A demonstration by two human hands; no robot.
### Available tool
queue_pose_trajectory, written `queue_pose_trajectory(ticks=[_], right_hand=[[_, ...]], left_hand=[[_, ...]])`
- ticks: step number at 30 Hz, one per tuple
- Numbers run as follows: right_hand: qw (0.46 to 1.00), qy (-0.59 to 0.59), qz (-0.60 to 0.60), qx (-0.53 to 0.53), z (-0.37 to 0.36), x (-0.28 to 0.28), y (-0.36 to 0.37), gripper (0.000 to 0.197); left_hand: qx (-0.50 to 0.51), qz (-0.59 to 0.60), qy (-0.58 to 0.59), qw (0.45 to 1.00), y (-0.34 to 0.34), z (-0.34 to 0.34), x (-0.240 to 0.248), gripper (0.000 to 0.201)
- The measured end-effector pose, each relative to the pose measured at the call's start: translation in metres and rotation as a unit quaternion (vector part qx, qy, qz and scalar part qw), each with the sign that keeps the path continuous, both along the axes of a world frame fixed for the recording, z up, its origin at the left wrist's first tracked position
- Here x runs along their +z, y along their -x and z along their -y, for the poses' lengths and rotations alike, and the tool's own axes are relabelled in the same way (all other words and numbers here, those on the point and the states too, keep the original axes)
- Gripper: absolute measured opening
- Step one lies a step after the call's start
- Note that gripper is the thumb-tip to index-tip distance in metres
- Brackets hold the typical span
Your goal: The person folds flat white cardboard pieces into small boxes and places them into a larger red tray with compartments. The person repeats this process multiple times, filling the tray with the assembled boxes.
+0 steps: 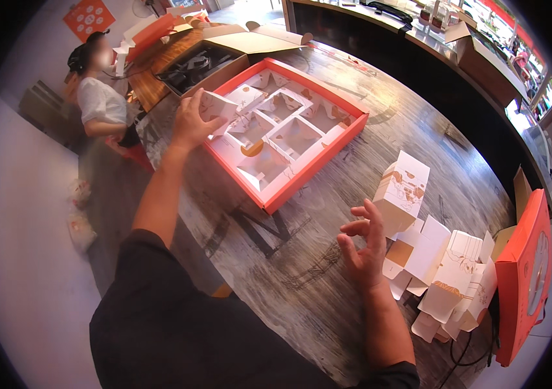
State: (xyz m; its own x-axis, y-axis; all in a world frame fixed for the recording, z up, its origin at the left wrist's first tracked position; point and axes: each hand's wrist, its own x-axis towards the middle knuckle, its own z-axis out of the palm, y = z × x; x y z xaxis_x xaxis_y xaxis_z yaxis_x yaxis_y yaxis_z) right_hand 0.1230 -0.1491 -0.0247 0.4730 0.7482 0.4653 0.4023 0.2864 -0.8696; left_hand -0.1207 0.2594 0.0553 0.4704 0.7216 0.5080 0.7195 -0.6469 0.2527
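Observation:
A small white carton is gripped in my left hand, over the left side of a shallow red box. White printed cartons and divider frames fill this box, several of them open at the top. My right hand is raised above the table with its fingers apart and nothing in it. Just beyond it stands a white carton with gold print. To the right of that hand lie several unfolded white cartons, flaps spread.
The wooden table runs diagonally. An open brown box with dark contents stands beyond the red box. A red box lid leans upright at the right, a black cable near it. Another person stands at the far left.

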Motion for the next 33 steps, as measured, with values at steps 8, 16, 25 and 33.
queue_pose_trajectory(ticks=[8, 16, 25, 33], right_hand=[[1.0, 0.01, -0.005, -0.004, 0.0, -0.001, -0.001, 0.082], [1.0, 0.025, -0.009, -0.006, 0.001, -0.001, 0.0, 0.082], [1.0, 0.021, 0.0, -0.003, 0.001, -0.001, -0.002, 0.082], [1.0, 0.021, -0.005, 0.0, 0.001, -0.001, -0.001, 0.081]], left_hand=[[0.004, -0.065, 0.049, 0.997, 0.011, -0.025, 0.001, 0.091], [-0.005, -0.142, 0.058, 0.988, 0.005, -0.025, -0.003, 0.088], [0.022, -0.129, 0.109, 0.985, 0.005, -0.011, -0.013, 0.086], [0.039, -0.178, 0.126, 0.975, 0.001, -0.01, -0.004, 0.085]])
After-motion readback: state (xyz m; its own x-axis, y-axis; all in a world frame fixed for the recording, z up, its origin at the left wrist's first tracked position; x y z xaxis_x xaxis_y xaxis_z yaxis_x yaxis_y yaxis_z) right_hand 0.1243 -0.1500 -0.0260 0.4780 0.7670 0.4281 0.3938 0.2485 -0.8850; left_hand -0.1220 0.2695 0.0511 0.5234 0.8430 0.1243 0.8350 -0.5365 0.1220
